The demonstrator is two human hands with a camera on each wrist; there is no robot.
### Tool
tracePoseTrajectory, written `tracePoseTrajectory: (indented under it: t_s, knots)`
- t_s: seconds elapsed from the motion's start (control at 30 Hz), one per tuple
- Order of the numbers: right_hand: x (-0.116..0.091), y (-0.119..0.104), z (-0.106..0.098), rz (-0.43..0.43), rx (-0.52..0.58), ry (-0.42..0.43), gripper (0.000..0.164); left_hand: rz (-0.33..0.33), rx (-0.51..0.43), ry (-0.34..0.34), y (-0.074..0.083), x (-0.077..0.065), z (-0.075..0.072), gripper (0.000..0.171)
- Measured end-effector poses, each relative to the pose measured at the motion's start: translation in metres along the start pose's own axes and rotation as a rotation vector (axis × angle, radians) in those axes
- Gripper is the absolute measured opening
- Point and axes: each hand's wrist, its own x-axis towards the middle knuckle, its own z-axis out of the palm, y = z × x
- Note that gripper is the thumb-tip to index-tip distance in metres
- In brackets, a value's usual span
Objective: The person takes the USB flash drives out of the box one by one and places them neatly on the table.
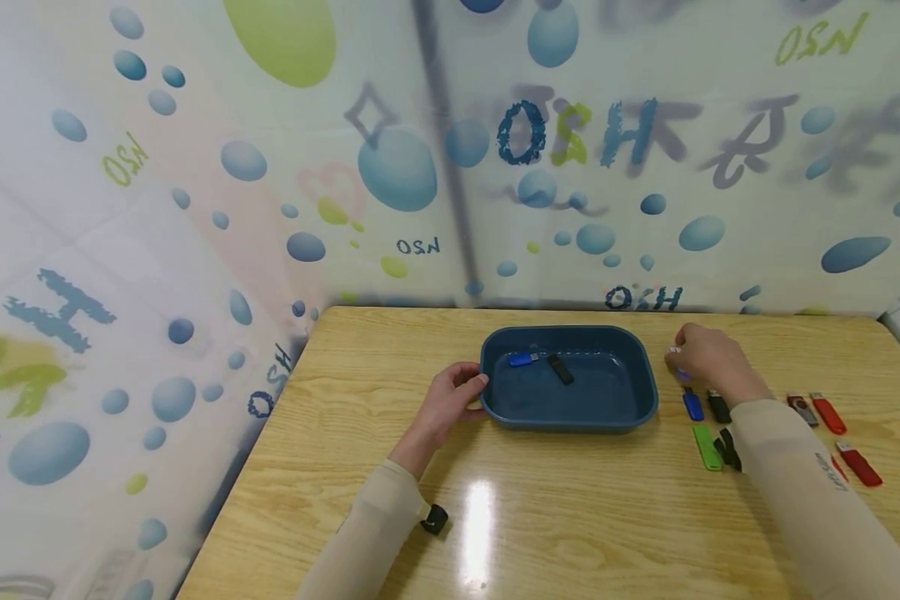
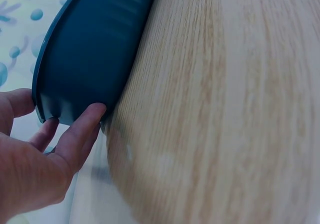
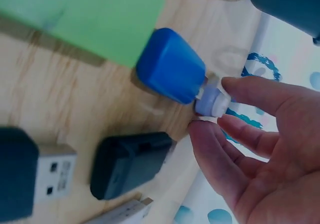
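Note:
A dark blue plastic tray (image 1: 570, 417) stands on the table, holding a blue USB stick (image 1: 523, 359) and a black USB stick (image 1: 560, 369). My left hand (image 1: 453, 392) holds the tray's left end, thumb at the rim and fingertips (image 2: 95, 111) against its outer wall. Right of the tray, my right hand (image 1: 712, 358) pinches a small lilac USB stick (image 3: 210, 101) between thumb and fingers, close over the table. Just beside it lie another blue USB stick (image 3: 172, 66), a green one (image 3: 85, 14) and a black one (image 3: 130, 164).
Under and beyond the right forearm lie a grey and dark red swivel USB stick (image 1: 802, 409) and red USB sticks (image 1: 858, 464). A patterned wall covering (image 1: 570, 250) rises behind the wooden table (image 1: 570, 517). Black straps hang at both wrists.

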Motion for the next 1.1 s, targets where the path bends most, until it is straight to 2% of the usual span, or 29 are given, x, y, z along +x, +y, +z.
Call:
tracePoseTrajectory:
  t_s: [0.1, 0.2, 0.4, 0.5, 0.7, 0.83, 1.1]
  knots:
    - [-0.002, -0.001, -0.004, 0.001, -0.004, 0.018, 0.052, 0.0, -0.003, -0.001, 0.0, 0.0, 0.0, 0.039]
    - [-0.007, -0.007, -0.008, -0.033, 0.01, 0.077, 0.056, 0.003, -0.005, 0.0, 0.001, -0.001, 0.0, 0.038]
    - [-0.025, -0.044, -0.015, -0.166, 0.064, 0.26, 0.046, 0.009, -0.008, 0.0, 0.001, -0.002, 0.0, 0.038]
    - [-0.032, -0.065, -0.014, -0.237, 0.083, 0.304, 0.041, 0.006, -0.009, -0.002, 0.001, -0.002, 0.0, 0.038]
    - [-0.034, -0.099, 0.0, -0.311, 0.092, 0.288, 0.03, 0.002, -0.005, -0.001, 0.001, -0.001, 0.0, 0.037]
    - [-0.03, -0.119, 0.014, -0.349, 0.052, 0.262, 0.025, 0.004, -0.004, 0.002, 0.002, -0.002, 0.001, 0.037]
    - [-0.011, -0.141, 0.042, -0.331, -0.104, 0.144, 0.035, 0.012, -0.013, -0.001, 0.001, -0.002, 0.0, 0.037]
